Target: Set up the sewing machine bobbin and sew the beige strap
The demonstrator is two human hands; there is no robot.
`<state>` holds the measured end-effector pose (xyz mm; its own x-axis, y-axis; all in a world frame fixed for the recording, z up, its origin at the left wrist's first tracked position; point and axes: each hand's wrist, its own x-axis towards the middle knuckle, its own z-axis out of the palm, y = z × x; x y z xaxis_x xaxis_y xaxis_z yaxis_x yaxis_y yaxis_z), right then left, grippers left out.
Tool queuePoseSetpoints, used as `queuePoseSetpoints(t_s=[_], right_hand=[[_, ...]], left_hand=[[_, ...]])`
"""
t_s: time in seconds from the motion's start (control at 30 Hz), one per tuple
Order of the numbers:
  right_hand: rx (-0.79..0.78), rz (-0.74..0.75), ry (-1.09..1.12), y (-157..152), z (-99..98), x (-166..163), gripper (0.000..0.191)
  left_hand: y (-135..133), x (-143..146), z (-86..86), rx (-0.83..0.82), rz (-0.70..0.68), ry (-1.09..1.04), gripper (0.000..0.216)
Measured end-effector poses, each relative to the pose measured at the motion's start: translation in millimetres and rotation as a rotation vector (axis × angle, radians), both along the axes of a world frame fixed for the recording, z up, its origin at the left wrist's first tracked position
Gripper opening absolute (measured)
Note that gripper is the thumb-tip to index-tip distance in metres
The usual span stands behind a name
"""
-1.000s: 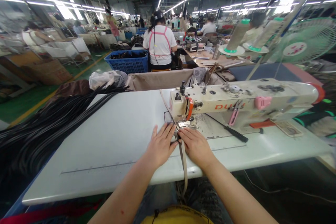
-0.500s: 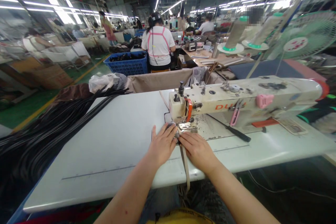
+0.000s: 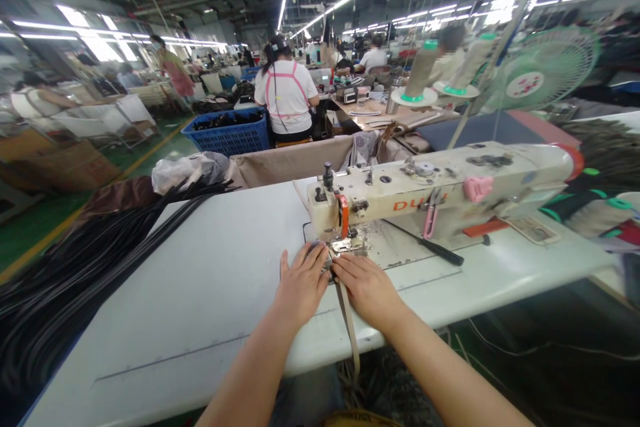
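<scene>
Both flat, open hands, left hand (image 3: 301, 283) and right hand (image 3: 367, 287), have crept nearer the cream metal sewing machine (image 3: 430, 193), pressing the narrow beige fabric strap (image 3: 349, 320) between them on the counter (image 3: 200, 293), so fingertips risk the needle.

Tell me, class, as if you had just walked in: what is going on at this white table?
A person sits at a cream industrial sewing machine on a white work table. The left hand and the right hand lie flat on either side of a narrow beige strap, fingertips close to the metal presser foot. The strap runs off the table's near edge. A heap of long black strips lies on the left, and another worker in a white shirt sits farther back.
</scene>
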<state>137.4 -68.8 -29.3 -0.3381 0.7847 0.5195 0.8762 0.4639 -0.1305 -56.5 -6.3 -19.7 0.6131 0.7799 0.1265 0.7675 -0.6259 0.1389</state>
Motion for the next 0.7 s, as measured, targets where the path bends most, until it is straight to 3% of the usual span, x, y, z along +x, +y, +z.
queuePoseSetpoints(t_s=[0.53,0.7], right_hand=[[-0.010,-0.034,-0.006,-2.2,2.9,-3.5,0.026],[-0.059,-0.047,-0.196,-15.9,12.1,-4.7,0.016]], left_hand=[[6.2,-6.6,-20.0,0.094,-0.018,0.074,0.053],[-7.4,-0.9,-10.1,0.201,-0.025,-0.044,0.049]])
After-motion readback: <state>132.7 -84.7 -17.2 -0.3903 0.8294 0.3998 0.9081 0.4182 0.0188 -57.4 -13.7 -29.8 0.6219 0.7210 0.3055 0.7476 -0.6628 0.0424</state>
